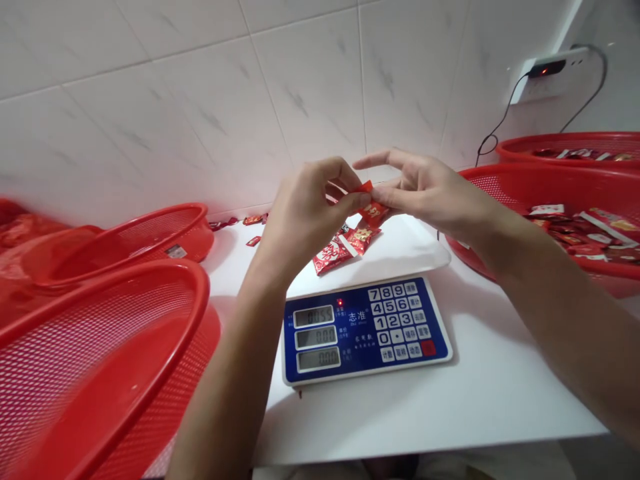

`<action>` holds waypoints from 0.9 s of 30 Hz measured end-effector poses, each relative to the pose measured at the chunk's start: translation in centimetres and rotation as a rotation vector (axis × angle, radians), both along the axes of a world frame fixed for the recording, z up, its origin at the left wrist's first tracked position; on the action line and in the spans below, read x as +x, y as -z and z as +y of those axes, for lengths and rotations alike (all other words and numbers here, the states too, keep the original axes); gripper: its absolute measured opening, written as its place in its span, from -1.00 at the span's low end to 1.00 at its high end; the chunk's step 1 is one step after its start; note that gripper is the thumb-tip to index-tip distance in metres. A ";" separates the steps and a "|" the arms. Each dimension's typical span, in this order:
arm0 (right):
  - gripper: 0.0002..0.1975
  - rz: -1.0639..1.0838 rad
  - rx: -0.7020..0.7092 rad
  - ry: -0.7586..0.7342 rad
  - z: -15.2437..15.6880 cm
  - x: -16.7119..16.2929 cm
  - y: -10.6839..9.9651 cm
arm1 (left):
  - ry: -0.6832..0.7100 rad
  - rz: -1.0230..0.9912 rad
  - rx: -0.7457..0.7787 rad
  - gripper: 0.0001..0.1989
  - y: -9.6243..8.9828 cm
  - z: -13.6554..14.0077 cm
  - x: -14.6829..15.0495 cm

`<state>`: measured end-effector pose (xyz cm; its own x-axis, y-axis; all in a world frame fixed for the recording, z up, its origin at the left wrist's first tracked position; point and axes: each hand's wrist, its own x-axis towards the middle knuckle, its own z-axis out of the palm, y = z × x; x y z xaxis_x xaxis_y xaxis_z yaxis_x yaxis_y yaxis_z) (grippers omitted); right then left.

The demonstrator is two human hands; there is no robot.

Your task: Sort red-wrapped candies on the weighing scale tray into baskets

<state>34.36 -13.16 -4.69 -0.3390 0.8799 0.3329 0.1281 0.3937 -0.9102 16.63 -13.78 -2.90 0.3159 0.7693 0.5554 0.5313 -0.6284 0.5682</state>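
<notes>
Between my two hands is a small red snack packet point(374, 212), held above the white tray point(415, 257) of a digital scale. My left hand point(315, 200) pinches its upper left edge between thumb and fingers. On its other side my right hand point(420, 187) grips it with the thumb, its index finger stretched out to the left. Below, more red packets point(333, 255) lie on the tray, partly covered by my left hand. The blue scale panel point(367, 333) faces me, its top display reading about 0.055 and a red light lit.
Red mesh baskets stand on both sides: a large one point(200, 280) at front left, another point(200, 230) behind it. The right basket point(480, 177) holds several packets point(575, 233). Loose packets point(255, 219) lie along the tiled wall. A cable runs from the wall socket point(547, 77).
</notes>
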 end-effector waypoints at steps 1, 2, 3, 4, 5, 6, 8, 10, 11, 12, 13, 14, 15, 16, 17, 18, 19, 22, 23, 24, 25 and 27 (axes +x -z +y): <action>-0.54 -0.023 0.003 0.013 0.0 0.3 0.0 | -0.010 0.004 -0.009 -0.97 0.1 0.1 0.0; -0.53 -0.067 0.006 0.034 0.1 0.7 -0.1 | -0.019 0.026 -0.026 -0.96 0.2 0.3 -0.1; -0.52 -0.133 0.011 0.068 0.2 1.2 -0.1 | -0.031 0.071 -0.052 -0.94 0.4 0.5 -0.3; -0.51 -0.220 0.020 0.118 0.4 1.9 -0.2 | -0.040 0.139 -0.090 -0.90 0.6 0.8 -0.4; -0.50 -0.317 0.038 0.183 0.6 2.7 -0.2 | -0.046 0.216 -0.132 -0.88 0.8 1.1 -0.6; -0.50 -0.410 0.065 0.254 0.9 3.5 -0.2 | -0.056 0.288 -0.165 -0.86 0.9 1.5 -0.8; -0.50 -0.540 0.134 0.369 1.4 4.9 -0.3 | -0.106 0.354 -0.177 -0.86 1.1 2.1 -1.1; -0.50 -0.596 0.190 0.406 1.8 5.8 -0.4 | -0.176 0.291 -0.112 -0.86 1.0 2.2 -1.4; -0.51 -0.609 0.201 0.406 1.9 6.0 -0.4 | -0.204 0.232 -0.067 -0.86 0.8 2.1 -1.5; -0.51 -0.617 0.200 0.402 1.9 6.1 -0.4 | -0.216 0.172 -0.030 -0.86 0.5 1.9 -1.6; -0.51 -0.621 0.196 0.395 1.9 6.1 -0.5 | -0.216 0.117 0.000 -0.87 0.2 1.6 -1.6; -0.52 -0.622 0.193 0.387 1.8 6.0 -0.5 | -0.209 0.073 0.026 -0.88 -0.1 1.2 -1.6; -0.52 -0.620 0.198 0.375 1.7 5.8 -0.5 | -0.201 0.042 0.048 -0.90 -0.3 0.8 -1.6; -0.53 -0.618 0.210 0.359 1.5 5.7 -0.5 | -0.193 0.024 0.066 -0.91 -0.5 0.5 -1.5; -0.53 -0.614 0.227 0.343 1.3 5.5 -0.6 | -0.184 0.014 0.083 -0.93 -0.7 0.2 -1.4; -0.54 -0.609 0.242 0.334 1.0 5.3 -0.7 | -0.173 0.009 0.096 -0.93 -0.8 -0.1 -1.3; -0.56 -0.599 0.252 0.339 0.7 5.1 -0.8 | -0.162 0.006 0.105 -0.94 -0.8 -0.3 -1.2; -0.60 -0.548 0.230 0.418 -0.1 5.1 -1.5 | -0.131 0.011 0.111 -0.95 -0.8 -0.5 -1.1; -0.62 -0.545 0.211 0.458 -0.1 5.4 -1.7 | -0.123 0.009 0.111 -0.96 -0.9 -0.5 -1.1; -0.65 -0.570 0.190 0.503 0.1 5.9 -1.8 | -0.115 0.004 0.111 -0.96 -0.9 -0.5 -1.2; -0.69 -0.627 0.170 0.553 0.6 6.8 -1.7 | -0.110 -0.004 0.111 -0.96 -0.9 -0.6 -1.3; -0.74 -0.776 0.133 0.647 1.9 9.0 -0.9 | -0.104 -0.021 0.109 -0.96 -1.1 -0.6 -1.5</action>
